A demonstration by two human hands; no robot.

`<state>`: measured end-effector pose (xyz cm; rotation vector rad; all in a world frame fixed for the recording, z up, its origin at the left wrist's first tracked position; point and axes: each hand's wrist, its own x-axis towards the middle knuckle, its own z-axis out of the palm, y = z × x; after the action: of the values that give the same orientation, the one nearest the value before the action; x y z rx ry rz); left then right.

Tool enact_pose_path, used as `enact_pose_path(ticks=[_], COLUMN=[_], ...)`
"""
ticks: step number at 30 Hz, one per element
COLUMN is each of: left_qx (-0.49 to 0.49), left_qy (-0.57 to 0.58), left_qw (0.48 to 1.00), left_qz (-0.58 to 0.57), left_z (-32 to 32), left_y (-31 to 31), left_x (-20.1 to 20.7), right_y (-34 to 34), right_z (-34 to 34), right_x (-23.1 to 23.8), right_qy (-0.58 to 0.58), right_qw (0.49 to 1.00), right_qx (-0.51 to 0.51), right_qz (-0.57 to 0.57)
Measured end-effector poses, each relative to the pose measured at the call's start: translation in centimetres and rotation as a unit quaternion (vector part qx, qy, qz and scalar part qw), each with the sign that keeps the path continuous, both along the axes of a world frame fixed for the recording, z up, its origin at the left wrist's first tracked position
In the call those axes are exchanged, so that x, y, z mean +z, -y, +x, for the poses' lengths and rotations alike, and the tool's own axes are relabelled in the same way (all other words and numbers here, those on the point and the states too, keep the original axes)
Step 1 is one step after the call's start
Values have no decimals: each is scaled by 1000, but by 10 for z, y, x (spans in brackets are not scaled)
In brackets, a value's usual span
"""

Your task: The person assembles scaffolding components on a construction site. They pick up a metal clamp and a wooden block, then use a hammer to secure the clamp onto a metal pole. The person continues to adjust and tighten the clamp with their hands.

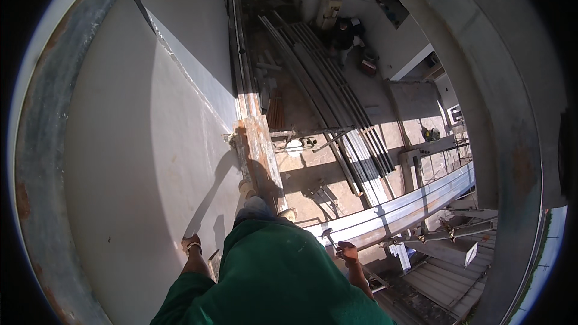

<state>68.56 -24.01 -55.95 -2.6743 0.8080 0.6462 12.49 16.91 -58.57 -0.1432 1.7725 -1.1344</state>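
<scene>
My right hand (347, 253) is closed round the handle of a hammer (327, 235), whose metal head points up and away from me. My left hand (191, 244) is at the pale wall panel (120, 162) on my left, with a wristband on that wrist. Its fingers are too small to make out, and whether it presses the panel is unclear. Under my feet runs a worn, stained plank (260, 150) along the foot of the panel. A long shadow from my arm falls across the panel.
Well below lies a floor with long metal beams (337, 102) stacked lengthwise. Bright metal profiles (391, 213) cross at my right, near scaffold tubes (445, 232). Far off, a person (345, 36) is near a water dispenser (328, 12). A grey steel frame (506, 84) curves around the view.
</scene>
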Motion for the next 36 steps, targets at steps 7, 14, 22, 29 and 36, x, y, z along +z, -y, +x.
enact_pose_path(ticks=[7,14,22,29,36], left_qx=[-57,-262,-129,-246,-274], left_qy=[-171,-237,-180,-295,-336], left_qw=[981,932,970,916,901], left_qz=[72,81,-97,-115,2], left_z=[-29,0,-78,-100,-66], left_y=[17,121,151,156,199], left_x=[19,-31,14,-19,-18], right_y=[-7,63,111,164,180], right_z=[36,62,61,69,46], right_x=[-36,59,59,54,25], right_qy=[-116,26,-74,-73,-296], right_qw=[984,977,981,994,924], right_qx=[122,-44,-4,11,241], right_qz=[54,208,178,79,-20])
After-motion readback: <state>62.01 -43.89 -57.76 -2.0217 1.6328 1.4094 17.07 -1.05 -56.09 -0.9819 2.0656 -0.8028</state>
